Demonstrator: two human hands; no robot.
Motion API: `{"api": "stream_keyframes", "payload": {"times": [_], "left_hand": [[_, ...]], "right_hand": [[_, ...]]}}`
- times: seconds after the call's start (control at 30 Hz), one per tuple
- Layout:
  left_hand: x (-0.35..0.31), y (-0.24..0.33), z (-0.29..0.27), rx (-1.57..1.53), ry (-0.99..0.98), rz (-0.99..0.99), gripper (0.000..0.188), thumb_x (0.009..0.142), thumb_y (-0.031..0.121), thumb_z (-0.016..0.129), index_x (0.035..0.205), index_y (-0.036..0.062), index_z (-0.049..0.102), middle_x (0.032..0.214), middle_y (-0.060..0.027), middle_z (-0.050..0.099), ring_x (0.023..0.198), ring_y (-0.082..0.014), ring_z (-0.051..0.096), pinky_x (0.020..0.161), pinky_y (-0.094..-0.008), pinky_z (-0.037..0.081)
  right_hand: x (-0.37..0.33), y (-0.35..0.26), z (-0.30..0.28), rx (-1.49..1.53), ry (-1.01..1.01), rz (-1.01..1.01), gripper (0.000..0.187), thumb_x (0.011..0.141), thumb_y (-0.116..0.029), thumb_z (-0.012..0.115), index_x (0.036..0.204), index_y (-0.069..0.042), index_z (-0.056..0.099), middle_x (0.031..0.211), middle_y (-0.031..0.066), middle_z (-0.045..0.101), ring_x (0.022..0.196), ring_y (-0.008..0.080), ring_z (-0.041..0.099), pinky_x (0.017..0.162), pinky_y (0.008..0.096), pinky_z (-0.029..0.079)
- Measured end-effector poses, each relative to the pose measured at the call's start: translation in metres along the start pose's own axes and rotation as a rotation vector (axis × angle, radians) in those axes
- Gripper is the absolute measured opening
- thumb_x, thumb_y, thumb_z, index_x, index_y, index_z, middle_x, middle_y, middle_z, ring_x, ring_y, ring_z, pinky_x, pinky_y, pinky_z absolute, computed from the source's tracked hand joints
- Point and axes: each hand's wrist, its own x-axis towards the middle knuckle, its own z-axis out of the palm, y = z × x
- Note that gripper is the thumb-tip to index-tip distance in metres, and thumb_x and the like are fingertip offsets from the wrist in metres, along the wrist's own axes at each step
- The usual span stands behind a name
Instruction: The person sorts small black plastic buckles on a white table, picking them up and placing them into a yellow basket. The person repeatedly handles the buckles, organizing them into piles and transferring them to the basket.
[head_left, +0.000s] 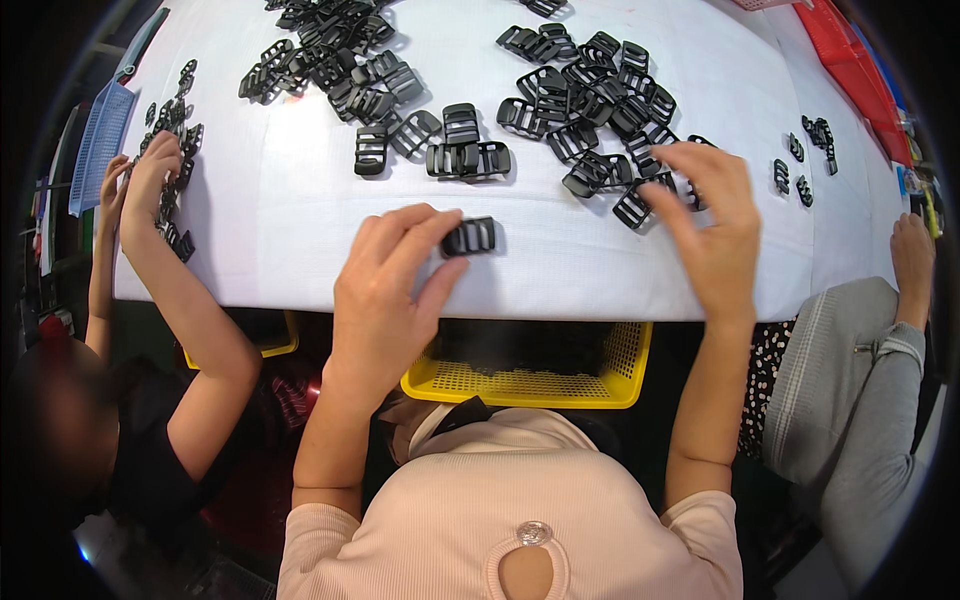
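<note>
Between the thumb and fingers of my left hand (pixel 390 275) is a black plastic strap buckle (pixel 472 237), close over the white table near its front edge. My right hand (pixel 710 205) reaches over the near right side of a loose heap of similar buckles (pixel 590 95). Its thumb and fingers are apart, beside a buckle (pixel 632 207) at the heap's edge; I see nothing held in them. Ahead of my left hand lies a small cluster of buckles (pixel 468 158), with one more buckle (pixel 370 150) to its left.
A bigger buckle pile (pixel 335 50) lies at the far left of the white table (pixel 300 220). Below the front edge sits a yellow basket (pixel 520 385). People work at both sides: one person's hand (pixel 155 180) is at buckles on the left. A red tray (pixel 850 70) stands far right.
</note>
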Motion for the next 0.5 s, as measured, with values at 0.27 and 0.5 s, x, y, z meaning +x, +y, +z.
{"api": "stream_keyframes", "payload": {"times": [0.27,0.5], "left_hand": [[0.032,-0.004,0.0,0.133,0.134,0.097,0.036,0.078,0.006,0.077,0.114,0.005,0.07,0.108,-0.0133,0.067,0.095,-0.0293,0.062,0.08,-0.0365,0.052],[0.054,-0.008,0.01,0.268,0.132,0.152,0.035,0.077,0.011,0.079,0.11,0.0056,0.068,0.105,-0.0098,0.068,0.09,-0.0267,0.062,0.078,-0.0362,0.052]], "right_hand": [[0.009,-0.03,0.018,-0.094,-0.151,-0.129,0.039,0.071,-0.017,0.082,0.107,-0.01,0.071,0.109,0.0041,0.064,0.102,0.0249,0.057,0.087,0.0384,0.042],[0.005,-0.035,0.026,-0.067,-0.116,-0.072,0.029,0.071,-0.009,0.077,0.099,-0.011,0.072,0.103,0.0014,0.066,0.1,0.0236,0.058,0.083,0.0383,0.041]]}}
